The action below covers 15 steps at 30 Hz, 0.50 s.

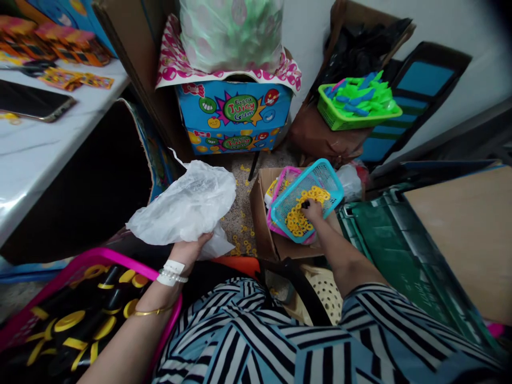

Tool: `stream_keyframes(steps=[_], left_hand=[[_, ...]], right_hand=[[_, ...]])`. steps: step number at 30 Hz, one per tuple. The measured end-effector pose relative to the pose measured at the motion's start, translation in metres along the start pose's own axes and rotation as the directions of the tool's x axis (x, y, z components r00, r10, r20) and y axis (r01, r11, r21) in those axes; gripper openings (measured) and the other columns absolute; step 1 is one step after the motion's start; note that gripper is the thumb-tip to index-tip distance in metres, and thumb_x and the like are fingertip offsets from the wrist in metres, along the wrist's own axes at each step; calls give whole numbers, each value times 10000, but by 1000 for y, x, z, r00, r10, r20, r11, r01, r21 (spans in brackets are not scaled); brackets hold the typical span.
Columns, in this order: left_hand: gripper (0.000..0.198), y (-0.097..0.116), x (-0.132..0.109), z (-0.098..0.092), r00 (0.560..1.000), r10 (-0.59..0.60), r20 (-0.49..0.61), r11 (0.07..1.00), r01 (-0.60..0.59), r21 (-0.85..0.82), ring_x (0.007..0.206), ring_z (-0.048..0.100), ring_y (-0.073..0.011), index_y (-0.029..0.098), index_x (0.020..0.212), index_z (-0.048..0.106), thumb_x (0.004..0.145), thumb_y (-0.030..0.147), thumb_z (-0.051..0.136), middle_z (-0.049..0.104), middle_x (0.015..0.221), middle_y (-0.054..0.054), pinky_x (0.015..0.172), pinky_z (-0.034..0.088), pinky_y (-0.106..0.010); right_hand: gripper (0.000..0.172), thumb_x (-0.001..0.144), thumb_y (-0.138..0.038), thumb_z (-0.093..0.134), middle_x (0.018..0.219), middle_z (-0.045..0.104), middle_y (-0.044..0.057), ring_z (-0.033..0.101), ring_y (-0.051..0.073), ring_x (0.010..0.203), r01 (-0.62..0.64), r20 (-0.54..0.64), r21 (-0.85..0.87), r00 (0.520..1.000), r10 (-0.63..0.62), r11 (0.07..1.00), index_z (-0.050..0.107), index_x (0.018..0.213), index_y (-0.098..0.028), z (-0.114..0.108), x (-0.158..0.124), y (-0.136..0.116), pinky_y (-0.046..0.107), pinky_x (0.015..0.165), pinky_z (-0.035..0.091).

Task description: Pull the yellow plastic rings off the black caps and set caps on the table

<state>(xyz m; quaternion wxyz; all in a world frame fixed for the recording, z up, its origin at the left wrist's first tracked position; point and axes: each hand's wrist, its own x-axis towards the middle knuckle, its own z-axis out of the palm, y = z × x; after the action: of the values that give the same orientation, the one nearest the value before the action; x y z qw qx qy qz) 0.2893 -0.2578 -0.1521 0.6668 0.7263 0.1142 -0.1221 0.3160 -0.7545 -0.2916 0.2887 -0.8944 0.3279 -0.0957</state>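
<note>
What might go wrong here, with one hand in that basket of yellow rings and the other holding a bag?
1. The teal basket sits tilted on a pink basket in the box. Pressure from the right hand may tip it and spill the rings.
2. The bag is bunched in the left hand and no open mouth shows. Rings moved to it may miss and join the loose rings on the floor.

"Extra Juicy Gum" on a green oval badge, upper centre of the frame, front of the blue carton [234, 114], same badge smaller lower on that front, only "Juicy Gum" legible, print on orange packets [72, 50] upper left too small to read
</note>
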Motion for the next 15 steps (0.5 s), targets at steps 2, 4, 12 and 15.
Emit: stream_keyframes(steps=[2, 4, 12, 15], left_hand=[[735, 1, 0, 0, 1000, 7, -11, 1000, -7, 8, 1377, 393, -279, 219, 1363, 478, 696, 311, 772, 463, 1465, -88, 1204, 214, -456], [754, 2, -2, -1, 1000, 14, -8, 1000, -14, 2, 1380, 390, -268, 225, 1376, 463, 693, 310, 773, 456, 1471, -80, 1204, 215, -445], [772, -2, -2, -4, 1000, 25, 14, 1000, -25, -6, 1389, 371, -286, 232, 1387, 457, 694, 343, 782, 443, 1479, -91, 1203, 202, -457], [765, 0, -2, -3, 999, 27, 19, 999, -26, -23, 1383, 382, -290, 224, 1388, 457, 701, 332, 776, 446, 1477, -93, 1202, 213, -454]], right_hand=[[238, 882, -328, 633, 1146, 589, 73, 572, 216, 1019, 30, 43, 18, 999, -31, 999, 619, 1036, -148, 14, -2, -9, 435, 902, 465], [230, 863, -298, 651, 1168, 581, 74, 566, 215, 1033, 76, 57, 67, 995, -80, 995, 617, 1035, -148, 23, -7, -16, 425, 907, 465], [536, 634, -263, 775, 1179, 617, 45, 548, 215, 1086, 158, -1, 288, 986, -165, 944, 590, 1131, -191, 5, -28, -24, 362, 956, 444], [711, 656, -306, 809, 1373, 512, 68, 469, 242, 1235, 116, -67, 322, 993, -100, 940, 511, 1296, -223, -12, -33, -20, 397, 1034, 391]])
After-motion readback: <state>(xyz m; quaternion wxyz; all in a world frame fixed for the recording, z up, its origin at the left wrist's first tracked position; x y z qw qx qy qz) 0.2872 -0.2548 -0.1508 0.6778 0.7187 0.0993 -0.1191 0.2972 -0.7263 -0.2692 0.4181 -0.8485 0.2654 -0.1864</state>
